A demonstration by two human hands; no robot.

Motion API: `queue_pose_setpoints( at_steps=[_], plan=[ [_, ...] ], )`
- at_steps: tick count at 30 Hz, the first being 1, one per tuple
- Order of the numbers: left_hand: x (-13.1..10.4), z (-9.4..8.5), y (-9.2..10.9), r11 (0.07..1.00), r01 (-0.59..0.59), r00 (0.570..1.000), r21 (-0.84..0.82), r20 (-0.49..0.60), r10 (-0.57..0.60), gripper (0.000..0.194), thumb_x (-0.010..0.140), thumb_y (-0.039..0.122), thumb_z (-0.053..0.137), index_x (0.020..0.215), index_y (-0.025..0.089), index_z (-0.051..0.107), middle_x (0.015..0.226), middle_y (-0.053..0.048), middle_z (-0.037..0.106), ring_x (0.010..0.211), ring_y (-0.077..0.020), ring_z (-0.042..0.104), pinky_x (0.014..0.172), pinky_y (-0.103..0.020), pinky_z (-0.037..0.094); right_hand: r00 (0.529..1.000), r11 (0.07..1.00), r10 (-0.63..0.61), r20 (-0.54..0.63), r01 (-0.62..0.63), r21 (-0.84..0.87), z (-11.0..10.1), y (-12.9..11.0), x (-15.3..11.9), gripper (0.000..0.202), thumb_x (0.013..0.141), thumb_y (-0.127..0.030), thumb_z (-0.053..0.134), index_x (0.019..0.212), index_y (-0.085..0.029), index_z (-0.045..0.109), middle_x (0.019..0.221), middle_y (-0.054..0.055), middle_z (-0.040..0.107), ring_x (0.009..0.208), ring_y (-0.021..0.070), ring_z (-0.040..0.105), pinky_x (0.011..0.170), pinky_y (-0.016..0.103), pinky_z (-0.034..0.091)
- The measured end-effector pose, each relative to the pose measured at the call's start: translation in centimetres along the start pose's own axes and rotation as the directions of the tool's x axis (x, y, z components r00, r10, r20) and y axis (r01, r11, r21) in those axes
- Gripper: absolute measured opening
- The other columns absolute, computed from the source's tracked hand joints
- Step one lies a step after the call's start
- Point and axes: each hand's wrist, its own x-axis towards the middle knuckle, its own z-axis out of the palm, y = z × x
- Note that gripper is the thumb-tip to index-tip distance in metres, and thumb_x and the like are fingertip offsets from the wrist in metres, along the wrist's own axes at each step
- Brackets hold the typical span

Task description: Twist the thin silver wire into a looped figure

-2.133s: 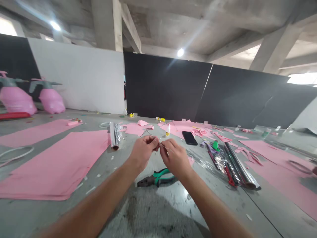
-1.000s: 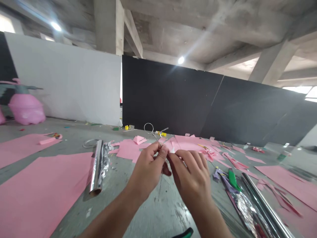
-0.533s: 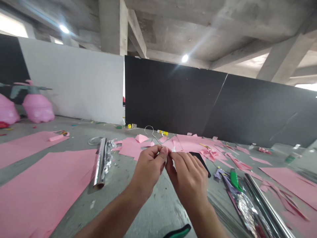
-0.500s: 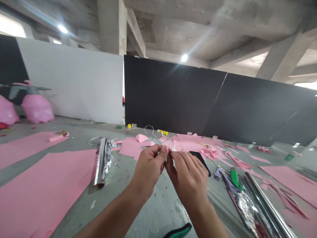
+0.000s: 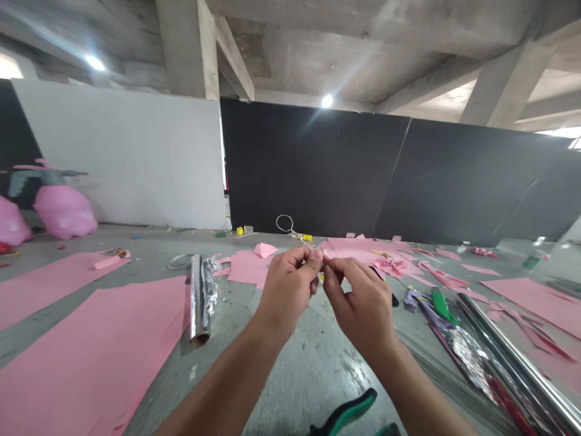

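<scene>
Hands (image 5: 327,290) pinched on wire (image 5: 290,227)

A big craft workshop is shown. Bare concrete beams (image 5: 236,60) are seen overhead. Pink paper sheets (image 5: 82,345) are spread on the grey floor (image 5: 290,369) (scraps too), with a foil roll (image 5: 198,297) just beside them and pliers (image 5: 345,415) near.

Both forearms reach forward, left hand (image 5: 288,289) and right hand (image 5: 363,309) meeting, fingers pinched together.
</scene>
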Motion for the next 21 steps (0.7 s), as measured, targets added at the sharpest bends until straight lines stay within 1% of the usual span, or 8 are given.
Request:
queue_pose_setpoints(
  at_steps=[3,5,7,9,12,16,18,21],
  plan=[
    [0.2,-0.4,0.2,1.000,-0.028,0.999,0.008,0.044,0.028,0.031,0.089,0.039,0.057,0.067,0.017,0.058,0.050,0.004,0.042,0.044,-0.0062,0.034,0.040,-0.019,0.023,0.977,0.969,0.204,0.062,-0.210,0.132,-0.2,-0.4,0.3,0.018,0.090,-0.023,0.054,0.076,-0.018,0.063,0.063,-0.001,0.060,0.057,0.0114,0.052,0.058,0.027,0.038],
    [0.3,-0.7,0.3,0.998,-0.061,0.995,0.011,0.082,0.060,0.028,0.089,0.037,0.057,0.070,0.017,0.061,0.048,0.005,0.041,0.044,-0.0061,0.033,0.040,-0.019,0.023,0.931,0.895,0.319,0.177,-0.357,0.268,-0.5,-0.5,0.7,0.023,0.090,-0.028,0.053,0.071,-0.018,0.061,0.061,-0.001,0.058,0.056,0.0112,0.050,0.055,0.026,0.038],
    [0.4,-1.1,0.4,0.996,-0.091,0.988,0.026,0.127,0.087,0.029,0.090,0.038,0.056,0.071,0.017,0.062,0.046,0.005,0.040,0.043,-0.0060,0.032,0.040,-0.019,0.023,0.888,0.799,0.349,0.298,-0.448,0.402,-0.7,-0.5,1.0,0.024,0.091,-0.031,0.052,0.072,-0.018,0.061,0.064,-0.001,0.059,0.061,0.0117,0.052,0.057,0.026,0.040],
    [0.5,-1.3,0.5,0.993,-0.113,0.984,0.041,0.143,0.106,0.030,0.090,0.040,0.057,0.073,0.017,0.065,0.047,0.005,0.040,0.044,-0.0061,0.032,0.041,-0.019,0.023,0.871,0.735,0.336,0.358,-0.480,0.480,-0.7,-0.4,1.2,0.022,0.091,-0.033,0.053,0.075,-0.019,0.060,0.069,0.000,0.061,0.067,0.0124,0.054,0.062,0.026,0.042],
    [0.5,-1.3,0.8,0.995,-0.100,0.990,0.027,0.106,0.097,0.027,0.089,0.041,0.059,0.082,0.018,0.070,0.050,0.005,0.040,0.046,-0.0065,0.034,0.041,-0.019,0.024,0.873,0.717,0.341,0.350,-0.482,0.503,-0.7,-0.6,1.2,0.021,0.091,-0.033,0.053,0.077,-0.019,0.057,0.073,0.001,0.061,0.070,0.0128,0.055,0.065,0.027,0.044],
    [0.4,-1.1,1.1,0.994,-0.094,0.991,0.063,0.102,0.087,0.027,0.089,0.041,0.059,0.093,0.018,0.073,0.051,0.004,0.042,0.046,-0.0073,0.036,0.041,-0.020,0.027,0.851,0.703,0.384,0.358,-0.521,0.484,-0.5,-1.0,1.1,0.020,0.092,-0.033,0.052,0.079,-0.018,0.056,0.069,0.000,0.060,0.060,0.0109,0.054,0.057,0.026,0.043],
    [0.4,-1.1,1.2,0.990,-0.097,0.988,0.098,0.131,0.084,0.030,0.090,0.042,0.057,0.095,0.018,0.074,0.052,0.003,0.044,0.046,-0.0084,0.038,0.040,-0.021,0.029,0.851,0.736,0.399,0.343,-0.520,0.433,-0.6,-1.1,1.1,0.021,0.091,-0.035,0.054,0.078,-0.018,0.056,0.064,-0.002,0.057,0.053,0.0095,0.049,0.050,0.024,0.039],
    [0.3,-1.2,1.3,0.986,-0.097,0.982,0.138,0.172,0.073,0.032,0.092,0.043,0.053,0.097,0.018,0.074,0.053,0.002,0.048,0.045,-0.0095,0.041,0.041,-0.023,0.031,0.883,0.828,0.389,0.264,-0.460,0.321,-0.9,-1.1,0.8,0.024,0.091,-0.037,0.054,0.077,-0.018,0.058,0.061,-0.002,0.056,0.051,0.0091,0.043,0.048,0.024,0.034]
  ],
)
